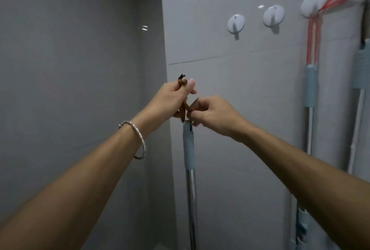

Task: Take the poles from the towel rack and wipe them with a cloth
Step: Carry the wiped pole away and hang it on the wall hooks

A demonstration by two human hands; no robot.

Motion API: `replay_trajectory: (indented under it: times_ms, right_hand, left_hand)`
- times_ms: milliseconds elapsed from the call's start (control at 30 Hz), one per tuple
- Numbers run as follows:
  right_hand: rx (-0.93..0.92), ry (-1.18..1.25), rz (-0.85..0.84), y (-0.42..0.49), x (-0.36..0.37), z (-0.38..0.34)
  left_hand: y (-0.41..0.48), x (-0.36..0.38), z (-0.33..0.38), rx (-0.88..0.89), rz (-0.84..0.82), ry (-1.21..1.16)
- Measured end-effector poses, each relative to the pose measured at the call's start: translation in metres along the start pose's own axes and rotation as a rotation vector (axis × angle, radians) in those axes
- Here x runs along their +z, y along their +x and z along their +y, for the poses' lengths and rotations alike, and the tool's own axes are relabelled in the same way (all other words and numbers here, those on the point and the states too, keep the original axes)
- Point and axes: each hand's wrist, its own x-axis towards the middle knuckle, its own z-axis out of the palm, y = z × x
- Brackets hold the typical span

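A metal pole (190, 189) with a pale blue grip (188, 145) stands upright in front of the grey tiled wall. A brown cord (182, 109) runs up from the pole's top end. My left hand (176, 97) pinches the cord's upper end between thumb and fingers. My right hand (210, 114) grips the cord just above the pole's top. Two more poles, one with a blue grip (311, 85) and one at the frame's right edge (360, 69), hang on the wall to the right. No cloth is in view.
Several white wall hooks hang in a rising row: one (236, 24), another (273, 16), a third (312, 5) holding red string (312, 41). The wall corner (166, 49) runs down just left of my hands.
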Motion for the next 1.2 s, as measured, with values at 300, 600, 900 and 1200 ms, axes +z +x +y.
replay_trajectory:
  times_ms: [300,600,900,1200]
  right_hand:
    - [0.162,-0.039,0.227,0.013,-0.075,0.035]
    - [0.108,-0.161,0.358,0.046,-0.126,0.062]
    - [0.098,-0.179,0.384,0.046,-0.174,0.089]
    - [0.177,-0.146,0.210,0.042,-0.184,0.107]
  left_hand:
    - [0.060,0.058,-0.010,0.128,-0.235,-0.077]
    - [0.078,0.129,-0.028,-0.034,-0.226,-0.173]
    - [0.120,0.156,-0.002,-0.127,0.078,-0.122]
    - [0.163,0.172,0.062,-0.022,-0.072,-0.214]
